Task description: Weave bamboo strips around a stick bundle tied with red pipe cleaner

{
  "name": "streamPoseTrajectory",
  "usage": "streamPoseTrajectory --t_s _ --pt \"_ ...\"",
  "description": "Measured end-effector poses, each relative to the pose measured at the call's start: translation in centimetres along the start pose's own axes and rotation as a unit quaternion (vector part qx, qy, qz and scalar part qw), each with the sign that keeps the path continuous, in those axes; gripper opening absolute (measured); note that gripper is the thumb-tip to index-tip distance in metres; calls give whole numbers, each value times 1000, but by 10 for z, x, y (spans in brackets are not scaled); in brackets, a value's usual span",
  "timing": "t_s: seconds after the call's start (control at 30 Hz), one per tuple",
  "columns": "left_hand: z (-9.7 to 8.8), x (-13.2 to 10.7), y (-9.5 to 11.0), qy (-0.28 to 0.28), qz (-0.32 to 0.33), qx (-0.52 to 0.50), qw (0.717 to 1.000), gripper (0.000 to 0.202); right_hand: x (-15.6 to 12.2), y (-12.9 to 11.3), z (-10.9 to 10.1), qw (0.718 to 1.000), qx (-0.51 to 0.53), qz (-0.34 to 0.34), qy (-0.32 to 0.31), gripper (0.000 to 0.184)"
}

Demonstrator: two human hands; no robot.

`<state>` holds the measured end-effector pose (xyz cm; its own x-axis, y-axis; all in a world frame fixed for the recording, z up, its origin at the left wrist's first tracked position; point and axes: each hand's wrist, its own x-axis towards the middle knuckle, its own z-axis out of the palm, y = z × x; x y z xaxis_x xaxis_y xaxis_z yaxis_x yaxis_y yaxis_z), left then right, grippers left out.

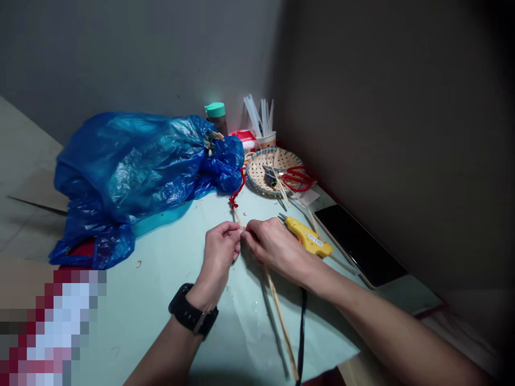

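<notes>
A long, thin, pale strip, looking like bamboo or straw, runs from the table's front edge up between my hands. Beyond my fingers its far end meets a knotted red cord. My left hand, with a black watch on its wrist, pinches the strip near that end. Right beside it, my right hand is closed around the same strip, fingertips almost touching the left ones. The exact grip is partly hidden by the fingers. A yellow glue gun lies just right of my right hand.
A large blue plastic bag fills the left back. Behind are a teal-lidded bottle and a paper cup of translucent sticks. A woven basket holds red-handled scissors. At right lies a dark-screened tablet.
</notes>
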<state>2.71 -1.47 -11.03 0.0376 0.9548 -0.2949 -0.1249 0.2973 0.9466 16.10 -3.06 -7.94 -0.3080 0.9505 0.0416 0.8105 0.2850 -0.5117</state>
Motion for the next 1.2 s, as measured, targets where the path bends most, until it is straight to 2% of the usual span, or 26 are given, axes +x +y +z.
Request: streamPoseTrajectory --t_s 0.07,0.23,0.33,0.4,0.47,0.53,0.6,0.7,0.93,1.03,1.1,1.2 --pt "0 -1 2 -1 -4 -31 1000 13 -2 -4 3 1000 -20 -6 -1 34" --pt "-3 -6 6 -28 -16 -86 996 20 -6 -17 8 989 -142 -20 -31 18" --pt "-5 -7 7 -21 -21 -96 995 21 -7 -16 5 987 -148 -40 -40 17" --pt "-7 -7 8 -6 -29 -91 995 23 -6 -12 0 989 -132 -50 -34 26" --pt "-7 -6 9 -8 -31 -93 995 25 -3 -6 -7 992 -115 -52 8 34" --pt "-7 -6 10 -22 -22 -96 995 27 0 -1 -11 994 -85 -44 55 32" --pt "-7 -5 9 -25 -16 -90 996 29 4 3 -10 999 -21 -36 35 29" --pt "-6 -7 9 -7 -14 -68 998 30 9 8 -2 994 90 -29 -50 27" --pt "-4 -11 10 -16 11 -35 999 32 17 14 7 983 179 -8 -37 29" --pt "-6 -11 10 -31 30 14 999 34 18 17 5 984 172 3 -41 25" --pt "-10 -11 13 -40 49 102 993 29 17 17 5 987 157 4 -31 21" --pt "-15 -14 21 -22 114 271 956 13 14 15 5 991 134 -1 -10 17"
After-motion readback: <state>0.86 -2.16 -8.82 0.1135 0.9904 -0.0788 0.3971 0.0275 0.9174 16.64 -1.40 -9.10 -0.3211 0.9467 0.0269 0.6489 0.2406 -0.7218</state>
